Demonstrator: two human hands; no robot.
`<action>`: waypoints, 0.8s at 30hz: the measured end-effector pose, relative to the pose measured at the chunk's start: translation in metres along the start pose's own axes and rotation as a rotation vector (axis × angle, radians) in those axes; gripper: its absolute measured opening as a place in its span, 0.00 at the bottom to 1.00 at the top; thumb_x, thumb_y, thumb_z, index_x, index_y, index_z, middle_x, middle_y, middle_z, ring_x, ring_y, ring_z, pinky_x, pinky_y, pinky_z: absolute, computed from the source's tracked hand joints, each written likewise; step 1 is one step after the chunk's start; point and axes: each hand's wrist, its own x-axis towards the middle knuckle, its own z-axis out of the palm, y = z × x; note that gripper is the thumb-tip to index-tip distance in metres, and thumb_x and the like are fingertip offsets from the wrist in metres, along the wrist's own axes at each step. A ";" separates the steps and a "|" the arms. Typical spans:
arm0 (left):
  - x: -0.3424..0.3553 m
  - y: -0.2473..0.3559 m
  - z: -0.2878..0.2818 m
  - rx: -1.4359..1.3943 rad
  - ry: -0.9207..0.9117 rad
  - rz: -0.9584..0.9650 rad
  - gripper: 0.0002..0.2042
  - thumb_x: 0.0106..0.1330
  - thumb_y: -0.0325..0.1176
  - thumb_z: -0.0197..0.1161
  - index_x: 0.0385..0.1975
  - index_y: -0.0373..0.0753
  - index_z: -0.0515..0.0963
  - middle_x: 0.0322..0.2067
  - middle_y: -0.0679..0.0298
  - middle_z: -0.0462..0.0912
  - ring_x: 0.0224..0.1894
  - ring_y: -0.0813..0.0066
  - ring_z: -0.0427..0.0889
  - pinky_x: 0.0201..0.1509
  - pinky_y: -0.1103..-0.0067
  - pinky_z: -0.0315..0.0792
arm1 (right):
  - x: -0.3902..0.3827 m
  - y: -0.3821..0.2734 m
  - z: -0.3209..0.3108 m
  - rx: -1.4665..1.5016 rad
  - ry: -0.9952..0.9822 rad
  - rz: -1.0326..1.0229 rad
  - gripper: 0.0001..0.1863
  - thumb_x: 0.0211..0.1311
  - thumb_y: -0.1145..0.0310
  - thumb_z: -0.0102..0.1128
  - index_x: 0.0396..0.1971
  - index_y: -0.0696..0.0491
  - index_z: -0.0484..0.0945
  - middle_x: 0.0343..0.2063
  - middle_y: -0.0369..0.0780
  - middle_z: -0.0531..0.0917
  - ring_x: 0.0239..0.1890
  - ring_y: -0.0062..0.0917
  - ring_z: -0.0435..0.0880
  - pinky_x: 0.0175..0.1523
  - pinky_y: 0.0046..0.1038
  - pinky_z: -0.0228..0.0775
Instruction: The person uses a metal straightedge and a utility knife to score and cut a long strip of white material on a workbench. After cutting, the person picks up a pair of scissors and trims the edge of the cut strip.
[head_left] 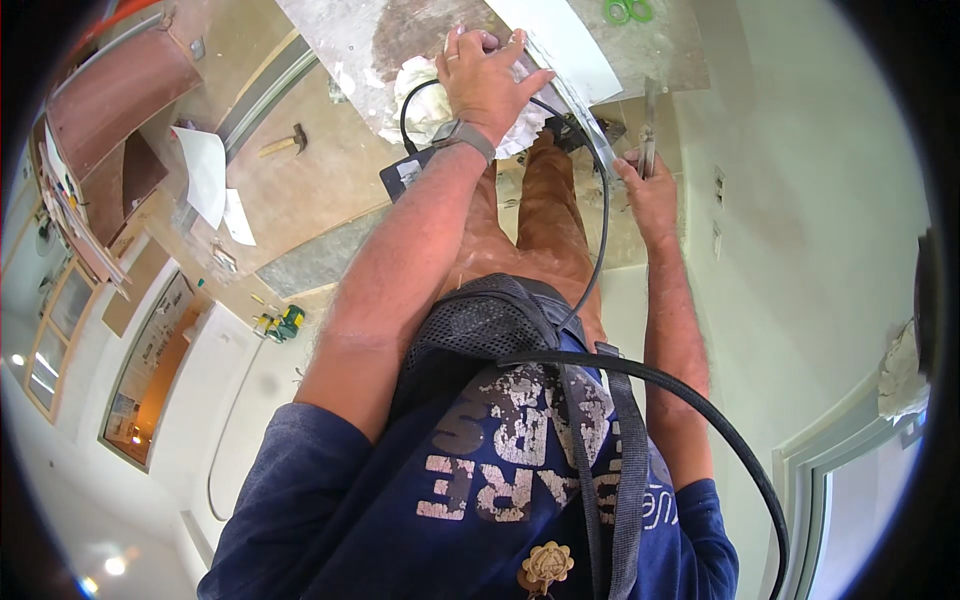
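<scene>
Head view: left grip (pixel 484 82) splayed, right grip (pixel 652 197) around slim tool (pixel 649 120) (black pouch (pixel 470 322), contents hidden)

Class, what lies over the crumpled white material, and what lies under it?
The person's left hand and a thin black cable cross in front of the material; contact is unclear. A mottled brownish flat surface shows beside it; whatever lies directly underneath is covered.
</scene>
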 end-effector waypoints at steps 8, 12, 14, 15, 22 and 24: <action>-0.001 0.002 -0.002 0.020 -0.029 -0.021 0.25 0.47 0.57 0.67 0.45 0.52 0.80 0.38 0.65 0.68 0.52 0.60 0.62 0.63 0.63 0.52 | -0.002 0.001 0.002 -0.008 0.020 -0.010 0.12 0.50 0.66 0.65 0.30 0.57 0.77 0.23 0.35 0.78 0.26 0.17 0.74 0.34 0.21 0.67; -0.001 -0.001 0.002 0.015 -0.015 -0.009 0.25 0.47 0.57 0.67 0.45 0.52 0.80 0.39 0.64 0.67 0.52 0.60 0.62 0.62 0.62 0.53 | -0.001 0.000 0.002 -0.013 0.022 -0.006 0.13 0.50 0.66 0.65 0.31 0.58 0.77 0.24 0.36 0.80 0.27 0.18 0.75 0.35 0.22 0.68; -0.001 -0.001 0.002 0.012 -0.016 -0.007 0.25 0.47 0.56 0.67 0.45 0.52 0.80 0.39 0.64 0.67 0.52 0.60 0.61 0.62 0.62 0.53 | -0.001 0.000 0.002 -0.005 0.018 -0.001 0.12 0.50 0.66 0.65 0.31 0.58 0.77 0.25 0.36 0.80 0.27 0.19 0.75 0.35 0.23 0.68; -0.001 -0.001 0.002 0.013 -0.017 -0.009 0.25 0.47 0.57 0.67 0.45 0.52 0.80 0.39 0.64 0.67 0.52 0.60 0.61 0.62 0.62 0.53 | 0.000 0.002 0.002 0.008 0.018 0.001 0.12 0.50 0.66 0.65 0.31 0.58 0.77 0.25 0.36 0.80 0.27 0.19 0.75 0.36 0.23 0.68; -0.002 0.000 0.001 0.018 -0.021 -0.018 0.25 0.47 0.57 0.67 0.44 0.52 0.80 0.39 0.65 0.67 0.52 0.59 0.61 0.60 0.62 0.53 | 0.001 0.005 0.002 0.015 0.024 -0.046 0.11 0.52 0.66 0.64 0.32 0.56 0.76 0.22 0.30 0.76 0.20 0.11 0.67 0.24 0.17 0.59; -0.002 0.001 0.001 0.015 -0.023 -0.018 0.25 0.46 0.57 0.68 0.44 0.52 0.80 0.39 0.65 0.67 0.53 0.58 0.60 0.60 0.62 0.52 | 0.001 0.004 0.002 0.004 0.020 -0.054 0.11 0.52 0.66 0.64 0.32 0.56 0.76 0.22 0.30 0.76 0.20 0.12 0.67 0.24 0.17 0.59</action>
